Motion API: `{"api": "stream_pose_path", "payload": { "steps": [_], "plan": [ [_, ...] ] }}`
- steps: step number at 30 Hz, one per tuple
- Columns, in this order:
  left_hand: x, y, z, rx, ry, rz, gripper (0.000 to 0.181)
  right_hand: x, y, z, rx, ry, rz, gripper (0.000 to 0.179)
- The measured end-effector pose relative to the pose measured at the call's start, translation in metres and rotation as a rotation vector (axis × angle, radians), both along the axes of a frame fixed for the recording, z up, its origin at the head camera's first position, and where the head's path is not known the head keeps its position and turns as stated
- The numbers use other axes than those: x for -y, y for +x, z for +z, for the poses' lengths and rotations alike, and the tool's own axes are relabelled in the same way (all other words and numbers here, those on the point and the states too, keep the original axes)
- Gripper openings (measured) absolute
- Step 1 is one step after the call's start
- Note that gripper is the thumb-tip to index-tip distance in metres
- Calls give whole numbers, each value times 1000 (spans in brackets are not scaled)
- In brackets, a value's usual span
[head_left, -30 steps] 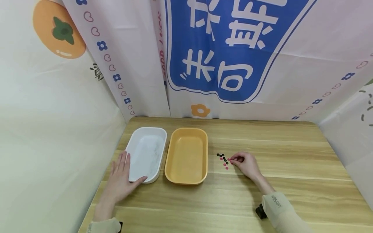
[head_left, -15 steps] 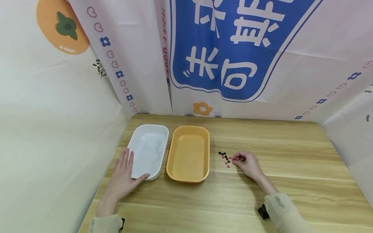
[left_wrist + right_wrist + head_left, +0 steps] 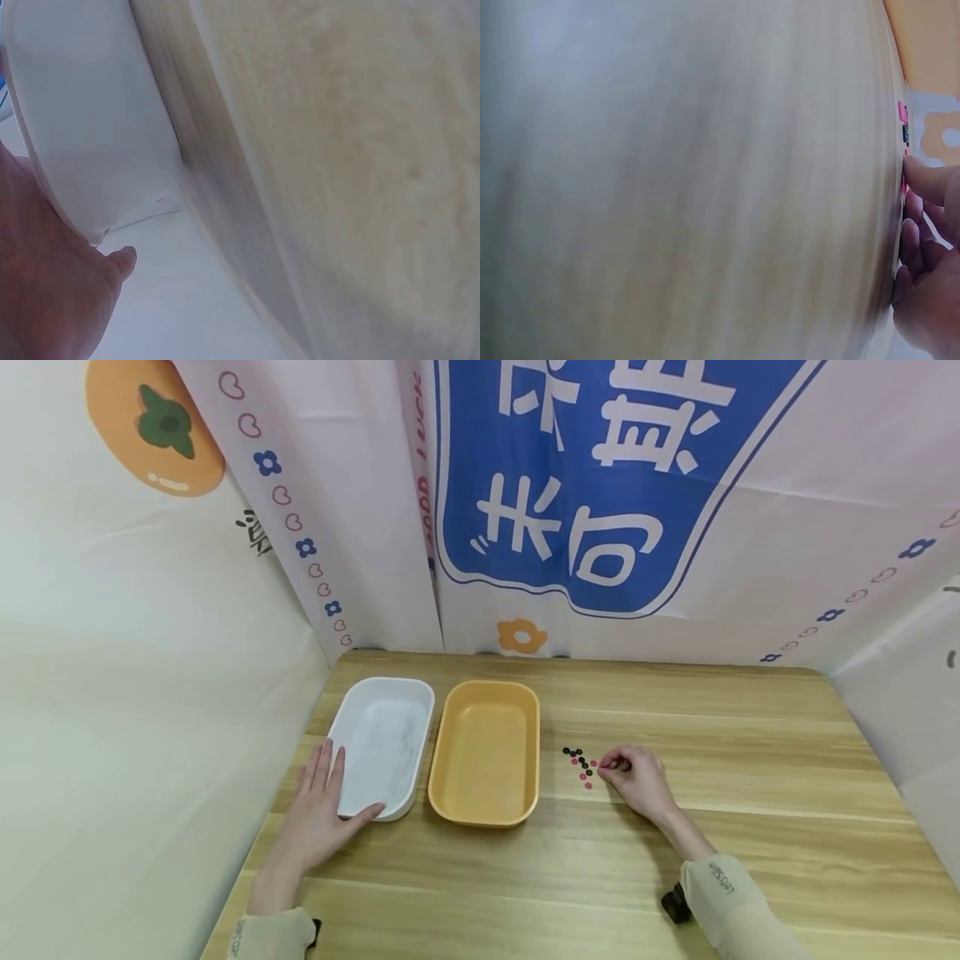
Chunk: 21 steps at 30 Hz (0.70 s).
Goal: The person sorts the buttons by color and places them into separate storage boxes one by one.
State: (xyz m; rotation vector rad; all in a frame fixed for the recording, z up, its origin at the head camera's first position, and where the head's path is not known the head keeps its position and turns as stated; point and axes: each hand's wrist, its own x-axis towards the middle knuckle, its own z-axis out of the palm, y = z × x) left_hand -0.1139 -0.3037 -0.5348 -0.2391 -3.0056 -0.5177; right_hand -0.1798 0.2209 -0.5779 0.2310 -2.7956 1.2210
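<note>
My left hand [image 3: 311, 818] rests on the left and near rim of a white tray [image 3: 375, 752], fingers spread and straight, thumb over the near corner. In the left wrist view its palm and thumb lie against the tray's outer wall. My right hand [image 3: 636, 781] is low over the tabletop, thumb and fingertips together. A bit of pink shows at those fingertips, a small pink button [image 3: 904, 184] largely covered by them. Just left of the fingertips lie several small black buttons [image 3: 582, 761] and pink buttons [image 3: 588, 786] in a loose cluster, flat on the wood.
An orange tray [image 3: 483, 820] stands right beside the white one, between it and the buttons. Both trays hold no visible buttons. The wooden table [image 3: 720, 735] reaches back to a printed cloth [image 3: 697, 618], and more cloth hangs at both sides.
The right fingertips have drawn slightly right, off the cluster's edge, and close over a pink button there. The left hand stays on the white tray. The head view has shifted a little.
</note>
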Motion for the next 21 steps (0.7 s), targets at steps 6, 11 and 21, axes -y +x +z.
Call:
{"api": "stream_pose_path", "payload": {
  "steps": [6, 11, 21],
  "plan": [
    [0, 0, -1, 1, -5, -2, 117, -2, -1, 0, 53, -99, -28, 9],
    [0, 1, -1, 2, -6, -5, 116, -4, -2, 2, 120, -158, -59, 17],
    [0, 1, 0, 13, -6, 0, 114, -1, 0, 12, 175, -200, -78, 23]
  ]
}}
